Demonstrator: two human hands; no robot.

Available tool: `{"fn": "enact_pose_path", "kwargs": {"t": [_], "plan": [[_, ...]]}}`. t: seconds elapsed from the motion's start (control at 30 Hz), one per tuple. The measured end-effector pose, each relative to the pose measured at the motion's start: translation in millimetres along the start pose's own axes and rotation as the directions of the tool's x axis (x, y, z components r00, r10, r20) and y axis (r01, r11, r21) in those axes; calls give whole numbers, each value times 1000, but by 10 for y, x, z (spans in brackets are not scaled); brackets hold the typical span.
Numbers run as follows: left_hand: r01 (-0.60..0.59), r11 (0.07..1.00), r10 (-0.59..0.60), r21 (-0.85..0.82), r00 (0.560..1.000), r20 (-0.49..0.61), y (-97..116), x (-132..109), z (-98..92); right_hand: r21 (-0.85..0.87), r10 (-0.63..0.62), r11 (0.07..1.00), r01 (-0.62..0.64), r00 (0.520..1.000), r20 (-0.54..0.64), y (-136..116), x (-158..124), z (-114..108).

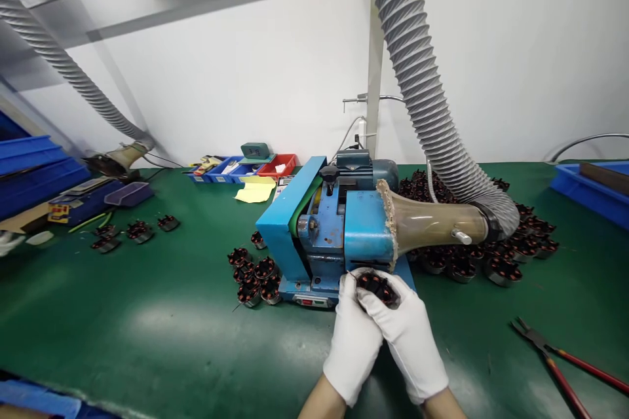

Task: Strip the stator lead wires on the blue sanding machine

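Your left grip point(354, 342) and right grip point(411, 339) are wrapped round that copper-wound part point(377, 291) in front of the blue machine point(332, 226), and it's probably dense and stiff but nicks easily, so hold it round the outside.

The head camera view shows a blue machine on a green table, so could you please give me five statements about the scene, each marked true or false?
1. The left hand and right hand, both in white gloves, hold a dark motor part. True.

2. The pliers lie left of the blue machine in the picture. False: the pliers lie to its right.

3. A grey ribbed hose leads to the translucent nozzle. True.

4. The yellow paper lies on top of the machine. False: the yellow paper lies on the green table.

5. Similar parts lie on both sides of the machine. True.
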State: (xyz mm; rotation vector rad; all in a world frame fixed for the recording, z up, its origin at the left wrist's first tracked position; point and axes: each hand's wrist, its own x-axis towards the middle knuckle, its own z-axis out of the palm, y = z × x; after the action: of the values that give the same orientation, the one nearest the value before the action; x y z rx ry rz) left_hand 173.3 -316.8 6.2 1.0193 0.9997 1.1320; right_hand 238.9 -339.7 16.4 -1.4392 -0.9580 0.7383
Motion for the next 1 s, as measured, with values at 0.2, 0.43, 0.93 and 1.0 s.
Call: {"fn": "enact_pose_path", "kwargs": {"t": [0.2,0.43,0.93,1.0], "plan": [[-114,974,93,196,989,118,113,-317,-205,178,63,982,-57,998,-29,114,-284,-32],[193,971,-219,138,954,206,179,-583,-485,618,40,778,-115,990,135,51,-688,-452],[577,791,-447,-205,774,449,287,-827,-384,574,187,739,-351,927,326,-416,-658,-420],[564,793,-444,-230,794,415,273,-826,-411,717,229,590,-373,928,294,-418,-661,-439]]}}
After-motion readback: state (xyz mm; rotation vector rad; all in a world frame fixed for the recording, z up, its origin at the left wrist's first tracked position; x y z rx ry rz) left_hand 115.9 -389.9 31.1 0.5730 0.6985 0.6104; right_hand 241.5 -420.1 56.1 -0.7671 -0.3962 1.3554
